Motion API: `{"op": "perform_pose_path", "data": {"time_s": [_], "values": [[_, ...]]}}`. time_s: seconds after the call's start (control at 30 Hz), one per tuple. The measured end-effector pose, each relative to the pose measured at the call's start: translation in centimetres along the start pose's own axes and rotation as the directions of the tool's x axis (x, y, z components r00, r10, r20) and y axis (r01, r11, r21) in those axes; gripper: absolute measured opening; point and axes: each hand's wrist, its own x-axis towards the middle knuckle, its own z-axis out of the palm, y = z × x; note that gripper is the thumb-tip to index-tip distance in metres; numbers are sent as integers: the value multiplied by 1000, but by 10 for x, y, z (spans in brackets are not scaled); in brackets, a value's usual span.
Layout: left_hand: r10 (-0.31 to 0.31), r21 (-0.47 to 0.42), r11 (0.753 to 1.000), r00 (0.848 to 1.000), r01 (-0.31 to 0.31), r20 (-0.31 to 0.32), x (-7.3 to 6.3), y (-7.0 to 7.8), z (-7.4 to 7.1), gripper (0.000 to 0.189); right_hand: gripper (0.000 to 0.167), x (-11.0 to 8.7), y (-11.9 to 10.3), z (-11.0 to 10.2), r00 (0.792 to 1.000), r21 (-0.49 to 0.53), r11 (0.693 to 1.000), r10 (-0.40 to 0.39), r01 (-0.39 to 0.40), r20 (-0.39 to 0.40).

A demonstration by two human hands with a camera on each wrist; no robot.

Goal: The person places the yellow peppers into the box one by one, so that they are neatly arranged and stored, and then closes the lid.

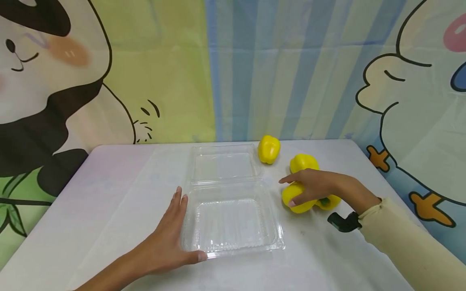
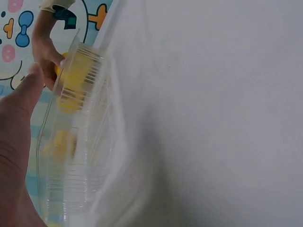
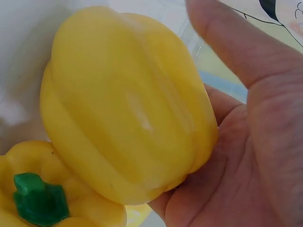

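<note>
A clear plastic clamshell container (image 1: pixel 233 222) lies opened out flat on the table, its lid (image 1: pixel 225 163) toward the back. Along its left side my left hand (image 1: pixel 165 238) rests with straight fingers, the thumb at the near left corner. My right hand (image 1: pixel 316 184) reaches over a yellow bell pepper (image 1: pixel 289 195), fingers spread around it. In the right wrist view that pepper (image 3: pixel 128 104) lies in front of the palm, and the thumb stands apart from it. Beside it is another yellow bell pepper with a green stem (image 3: pixel 40 198).
A third yellow bell pepper (image 1: pixel 303 161) sits just behind the right hand, and one more yellow pepper (image 1: pixel 269 149) stands by the lid's far right corner. The white-covered table (image 1: pixel 109 226) ends at a cartoon-printed cloth backdrop (image 1: pixel 174 72).
</note>
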Motion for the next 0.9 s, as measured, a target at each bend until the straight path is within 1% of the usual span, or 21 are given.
{"op": "perform_pose_path", "data": {"time_s": [0.1, 0.23, 0.33, 0.5, 0.63, 0.73, 0.9], "values": [[-27, -4, 1000, 1000, 27, -2, -3, -1, 6, 145, 74, 1, 0, 0, 1000, 0, 1000, 11, -11, 1], [-53, -42, 998, 999, 53, 2, -6, -2, 11, 149, 73, 3, -1, 0, 999, -2, 999, 33, -33, 4], [-59, -77, 995, 998, 59, 0, -6, -3, 13, 148, 70, 3, 0, 0, 999, 4, 999, 35, -35, 1], [-50, -125, 991, 999, 48, -15, -7, -2, 16, 145, 65, 3, 3, 2, 1000, 16, 1000, 14, -14, -7], [-54, -209, 977, 998, 47, -27, -9, -1, 19, 140, 62, 3, 3, 3, 1000, 9, 1000, 25, -25, -3], [-65, -259, 964, 998, 56, -25, -10, 1, 21, 138, 60, 4, 4, 4, 999, -13, 999, 33, -33, -3], [-80, -276, 958, 997, 73, -11, -10, 2, 22, 135, 58, 3, 4, 4, 1000, -44, 999, 18, -19, -25]]}}
